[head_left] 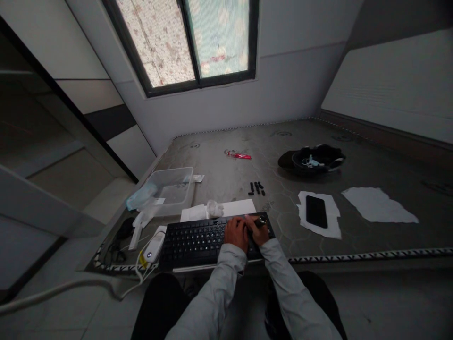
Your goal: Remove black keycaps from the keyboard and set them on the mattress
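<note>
A black keyboard [194,240] lies along the near edge of the grey mattress-like surface. My right hand [259,234] is closed around a dark handheld tool with a round end [261,221], over the keyboard's right part. Its tip is hidden, so I cannot tell its kind. Right beside it, my left hand [236,233] rests on the keys with bent fingers held together. What those fingers hold, if anything, is hidden. Several small loose black pieces that look like keycaps [256,188] lie beyond the keyboard. Behind it is a white sheet [237,208] with a crumpled clear wrapper [214,208].
A clear plastic bin [173,191] and a white power strip [155,244] with cables are at left. A red packet [239,155] lies farther back. To the right are a black cap [311,160], a phone [316,211] on white paper and another paper piece [379,205].
</note>
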Tool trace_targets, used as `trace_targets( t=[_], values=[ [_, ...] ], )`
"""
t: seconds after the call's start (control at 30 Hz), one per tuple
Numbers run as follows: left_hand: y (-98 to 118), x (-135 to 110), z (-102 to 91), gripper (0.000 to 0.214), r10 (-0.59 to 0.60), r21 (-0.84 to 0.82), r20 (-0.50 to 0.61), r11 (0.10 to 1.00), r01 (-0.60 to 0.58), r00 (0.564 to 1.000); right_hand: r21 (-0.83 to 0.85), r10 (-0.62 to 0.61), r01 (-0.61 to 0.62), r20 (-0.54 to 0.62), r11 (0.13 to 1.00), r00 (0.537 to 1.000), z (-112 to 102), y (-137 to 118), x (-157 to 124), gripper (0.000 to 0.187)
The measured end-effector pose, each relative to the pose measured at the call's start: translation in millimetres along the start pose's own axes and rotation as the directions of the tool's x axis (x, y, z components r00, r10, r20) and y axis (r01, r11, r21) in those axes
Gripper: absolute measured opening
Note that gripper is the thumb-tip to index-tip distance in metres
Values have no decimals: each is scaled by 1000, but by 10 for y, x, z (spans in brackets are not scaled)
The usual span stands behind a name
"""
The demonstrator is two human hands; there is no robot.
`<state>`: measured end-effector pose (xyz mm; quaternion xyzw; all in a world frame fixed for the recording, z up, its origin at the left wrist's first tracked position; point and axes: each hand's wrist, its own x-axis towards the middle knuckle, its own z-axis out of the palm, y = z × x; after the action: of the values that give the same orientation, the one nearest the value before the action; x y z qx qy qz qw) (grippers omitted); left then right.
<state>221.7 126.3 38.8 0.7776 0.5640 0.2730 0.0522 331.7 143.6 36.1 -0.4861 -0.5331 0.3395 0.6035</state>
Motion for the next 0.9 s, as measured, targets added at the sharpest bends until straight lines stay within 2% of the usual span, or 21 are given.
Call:
trace_targets(
  t=[0.2,0.3,0.4,0.53,0.63,0.77,0.9],
  values=[
    [-12,5,21,15,-20,-28,-50,999,18,999,7,-43,43,-63,999,997,0,-12,-52,48],
    [-14,5,23,12,-44,-115,-114,993,31,993,-29,-115,116,37,993,993,-98,-145,-19,46],
    [-31,3,31,13,-52,-235,-168,972,12,984,-182,-212,237,143,954,967,-276,-302,81,46],
    [-68,-7,67,16,-94,-277,-162,960,46,982,-449,-285,351,209,822,935,-521,-338,217,41],
    [-75,-16,94,15,-119,-243,-182,967,73,976,-520,-231,371,314,770,921,-619,-251,241,32],
    [-46,-23,73,16,-115,-212,-188,974,74,975,-535,-130,332,380,777,916,-605,-162,203,15],
    [-4,-32,10,15,-103,-208,-133,975,74,986,-525,-121,360,435,771,892,-543,-129,178,15]
  ],
)
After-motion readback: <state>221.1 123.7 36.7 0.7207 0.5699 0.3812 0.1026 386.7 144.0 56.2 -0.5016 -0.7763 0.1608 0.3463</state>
